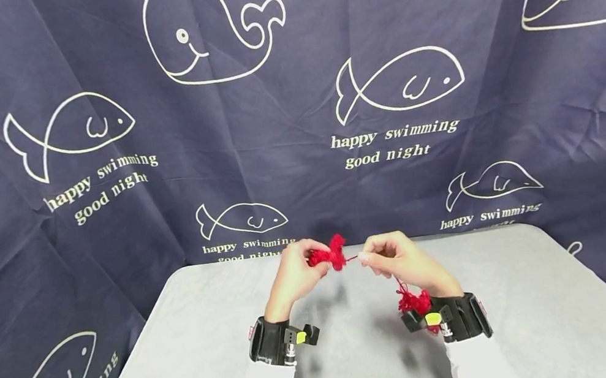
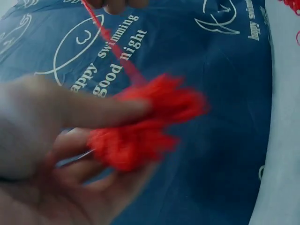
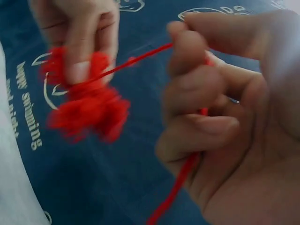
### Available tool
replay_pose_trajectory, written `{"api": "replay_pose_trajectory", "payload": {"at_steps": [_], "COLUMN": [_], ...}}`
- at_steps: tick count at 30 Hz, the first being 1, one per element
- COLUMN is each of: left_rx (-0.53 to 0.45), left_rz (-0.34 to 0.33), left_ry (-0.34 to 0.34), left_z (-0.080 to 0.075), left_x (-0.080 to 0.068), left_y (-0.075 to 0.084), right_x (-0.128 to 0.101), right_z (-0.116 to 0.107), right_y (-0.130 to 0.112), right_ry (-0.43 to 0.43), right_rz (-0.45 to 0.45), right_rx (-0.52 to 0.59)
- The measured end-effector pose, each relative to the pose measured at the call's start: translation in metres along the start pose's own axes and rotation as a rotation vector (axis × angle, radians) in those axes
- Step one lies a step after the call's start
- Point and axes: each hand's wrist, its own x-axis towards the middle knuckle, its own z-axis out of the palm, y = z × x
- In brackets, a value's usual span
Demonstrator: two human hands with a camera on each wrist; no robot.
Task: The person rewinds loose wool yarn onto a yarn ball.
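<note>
My left hand (image 1: 297, 276) pinches a small bundle of red yarn (image 2: 136, 145) between thumb and fingers. The bundle is drawn in at its middle and fans out at both ends. From it a strand of red yarn (image 3: 140, 58) runs taut across to my right hand (image 1: 407, 261). The right hand pinches that strand between thumb and index finger, with the other fingers curled over it. Below the right palm the strand continues down to a loose red yarn tangle (image 1: 414, 300), which hangs near the right wrist, partly hidden by the wrist camera.
Both hands are above a light grey table (image 1: 354, 356). Behind it hangs a dark blue curtain (image 1: 307, 121) printed with white whales, fish and lettering. A wrist camera mount (image 1: 271, 341) is strapped to the left wrist, and another (image 1: 463, 318) to the right.
</note>
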Motion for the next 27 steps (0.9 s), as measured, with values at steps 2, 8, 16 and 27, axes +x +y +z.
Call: {"api": "replay_pose_trajectory", "payload": {"at_steps": [2,8,16,27], "left_rx": [0.041,-0.124,-0.611,-0.807], "left_rz": [0.036,0.079,0.179,0.212], "left_ry": [-0.179,-0.594,-0.695,-0.142], "left_z": [-0.002,-0.002,-0.001,-0.002], "left_x": [-0.002,-0.006,-0.009,-0.004], "left_y": [0.003,0.017,0.029,0.029], "right_x": [-0.001,-0.002,0.003,0.007], "right_z": [-0.002,-0.006,-0.005,-0.002], "right_y": [0.001,0.005,0.019,0.034], "right_ry": [0.065,0.218,0.340,0.245], "right_rz": [-0.028,-0.055,-0.022,0.161], "right_rx": [0.042,0.147,0.190,0.064]}}
